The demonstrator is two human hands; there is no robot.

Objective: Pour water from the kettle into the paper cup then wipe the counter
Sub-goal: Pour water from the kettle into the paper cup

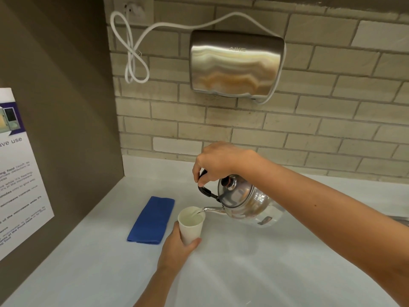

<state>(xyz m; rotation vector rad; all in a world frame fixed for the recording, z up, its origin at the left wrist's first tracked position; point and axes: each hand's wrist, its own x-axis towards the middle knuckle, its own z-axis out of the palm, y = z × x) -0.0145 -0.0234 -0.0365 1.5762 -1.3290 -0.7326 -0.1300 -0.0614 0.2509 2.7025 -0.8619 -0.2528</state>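
Observation:
My right hand grips the black handle of a shiny steel kettle, which is tilted to the left above the counter. Water runs from its thin spout into a white paper cup. My left hand wraps the cup's lower part and holds it just under the spout. A folded blue cloth lies flat on the white counter, just left of the cup.
A steel hand dryer hangs on the tiled wall above, with a looped white cord to its left. A brown side wall with a printed notice closes the left side. A metal edge shows at the far right.

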